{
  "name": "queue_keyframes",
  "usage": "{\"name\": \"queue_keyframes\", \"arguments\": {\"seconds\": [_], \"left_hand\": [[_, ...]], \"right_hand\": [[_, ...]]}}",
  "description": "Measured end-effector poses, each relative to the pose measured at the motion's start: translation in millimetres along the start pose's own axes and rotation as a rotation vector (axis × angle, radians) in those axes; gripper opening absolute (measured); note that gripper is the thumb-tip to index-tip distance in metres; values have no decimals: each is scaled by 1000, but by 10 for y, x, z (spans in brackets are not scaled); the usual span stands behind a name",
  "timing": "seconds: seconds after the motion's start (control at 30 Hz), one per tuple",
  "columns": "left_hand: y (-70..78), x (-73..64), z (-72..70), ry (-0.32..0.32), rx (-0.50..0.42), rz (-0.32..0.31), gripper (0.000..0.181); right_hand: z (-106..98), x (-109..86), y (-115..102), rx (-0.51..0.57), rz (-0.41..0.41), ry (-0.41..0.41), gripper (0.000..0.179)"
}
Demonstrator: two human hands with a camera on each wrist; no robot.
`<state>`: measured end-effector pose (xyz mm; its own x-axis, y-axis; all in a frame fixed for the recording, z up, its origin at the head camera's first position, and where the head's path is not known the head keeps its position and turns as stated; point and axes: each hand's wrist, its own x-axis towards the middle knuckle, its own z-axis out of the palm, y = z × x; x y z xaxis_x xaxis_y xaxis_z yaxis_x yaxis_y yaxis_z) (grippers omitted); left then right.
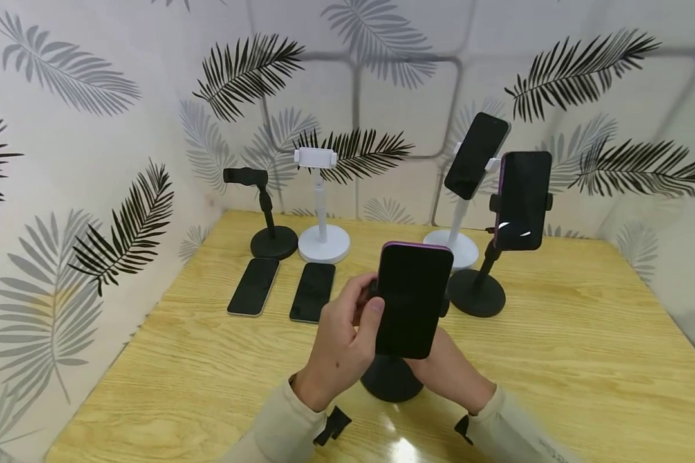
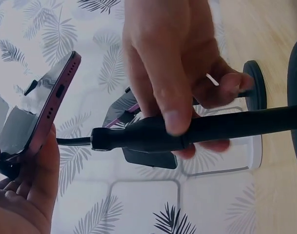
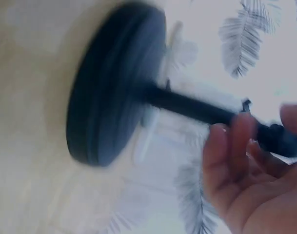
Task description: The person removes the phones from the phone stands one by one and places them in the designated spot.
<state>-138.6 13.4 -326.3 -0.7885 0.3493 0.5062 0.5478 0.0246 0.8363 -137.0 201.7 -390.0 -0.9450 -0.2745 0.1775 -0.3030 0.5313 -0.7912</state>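
Note:
A smartphone [image 1: 415, 302] with a dark screen and purple-red edge sits upright in the clamp of a black phone stand [image 1: 391, 382] in front of me. My left hand [image 1: 344, 337] holds the phone's left side, thumb over the screen edge and fingers behind by the clamp. Below the phone, my right hand [image 1: 448, 372] is partly hidden in the head view. From the left wrist, its thumb and fingers are seen gripping the stand's black pole [image 2: 241, 123]. The round black base [image 3: 116, 87] appears blurred in the right wrist view.
At the back right, a white stand [image 1: 459, 244] and a black stand [image 1: 477, 292] each carry a phone. A black stand [image 1: 274, 242] and a white stand [image 1: 324, 243] with bare clamps stand back left. Two phones, one left [image 1: 253, 287] and one right [image 1: 313, 292], lie before them.

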Motion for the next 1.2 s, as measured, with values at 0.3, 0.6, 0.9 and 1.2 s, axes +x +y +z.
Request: {"name": "queue_keyframes", "arguments": {"seconds": [0.3, 0.6, 0.9, 1.2], "left_hand": [[-33, -49, -8, 28, -18, 13, 31], [10, -76, 14, 28, -16, -65, 31], [65, -83, 53, 50, 49, -143, 31], [104, -54, 83, 85, 145, -94, 35]], "right_hand": [[-171, -310, -200, -27, -201, 415, 28], [-110, -470, -372, 368, -314, 282, 26], [-134, -394, -599, 235, -64, 283, 20], [-196, -390, -649, 200, -29, 299, 18]]}}
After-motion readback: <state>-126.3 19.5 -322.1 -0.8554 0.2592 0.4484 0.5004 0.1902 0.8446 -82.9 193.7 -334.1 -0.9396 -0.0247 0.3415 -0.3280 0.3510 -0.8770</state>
